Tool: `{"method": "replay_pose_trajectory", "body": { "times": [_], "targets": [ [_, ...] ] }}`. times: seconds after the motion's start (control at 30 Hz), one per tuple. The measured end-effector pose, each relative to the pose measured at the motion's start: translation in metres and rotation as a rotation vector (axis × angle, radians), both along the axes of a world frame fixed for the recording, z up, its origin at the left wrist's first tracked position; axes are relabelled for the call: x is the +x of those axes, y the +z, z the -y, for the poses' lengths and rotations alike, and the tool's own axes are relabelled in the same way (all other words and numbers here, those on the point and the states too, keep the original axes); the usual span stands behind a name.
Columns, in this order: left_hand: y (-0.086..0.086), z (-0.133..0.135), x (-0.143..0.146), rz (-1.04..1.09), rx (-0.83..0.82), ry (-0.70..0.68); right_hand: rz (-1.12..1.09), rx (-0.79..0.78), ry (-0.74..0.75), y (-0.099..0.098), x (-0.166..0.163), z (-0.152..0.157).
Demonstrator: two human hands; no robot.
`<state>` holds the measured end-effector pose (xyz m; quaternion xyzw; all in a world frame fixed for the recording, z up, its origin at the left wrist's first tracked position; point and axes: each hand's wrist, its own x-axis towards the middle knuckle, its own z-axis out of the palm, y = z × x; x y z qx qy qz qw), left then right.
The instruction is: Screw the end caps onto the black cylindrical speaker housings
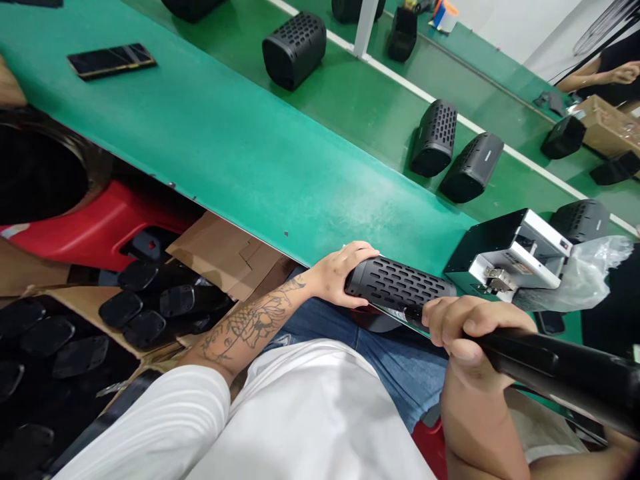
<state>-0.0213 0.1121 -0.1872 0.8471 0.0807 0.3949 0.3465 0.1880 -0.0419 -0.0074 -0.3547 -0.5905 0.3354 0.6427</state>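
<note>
A black speaker housing (400,280) with rows of slots lies on its side at the near edge of the green bench. My left hand (340,275) is closed around its left end, thumb below and fingers over the top. In my right hand (473,327) is a black electric screwdriver (565,367), its thick body running off to the right edge. The screwdriver's front end is close to the right end of the housing; my fingers partly cover it, and I cannot tell whether the bit touches.
Beyond the housing stands a screw feeder (520,260) with a clear plastic bag (590,273) beside it. More speakers (435,137) sit along the green line. A phone (113,61) lies far left. Below left, a carton (150,360) holds several black housings near a red stool (95,223). Another person's hands (625,72) show top right.
</note>
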Motion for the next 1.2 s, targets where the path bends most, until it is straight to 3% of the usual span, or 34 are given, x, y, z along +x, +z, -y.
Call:
{"method": "replay_pose_trajectory", "body": {
  "times": [0.9, 1.07, 1.2],
  "targets": [
    [-0.001, 0.003, 0.001, 0.011, -0.021, 0.004, 0.066, -0.002, 0.083, -0.008, 0.0, -0.007],
    [0.0, 0.005, 0.001, 0.003, 0.011, 0.027, -0.031, 0.048, -0.178, 0.006, 0.031, -0.002],
    [-0.002, 0.011, 0.005, -0.005, 0.039, 0.023, -0.025, 0.221, -0.779, 0.016, 0.099, -0.01]
  ]
}}
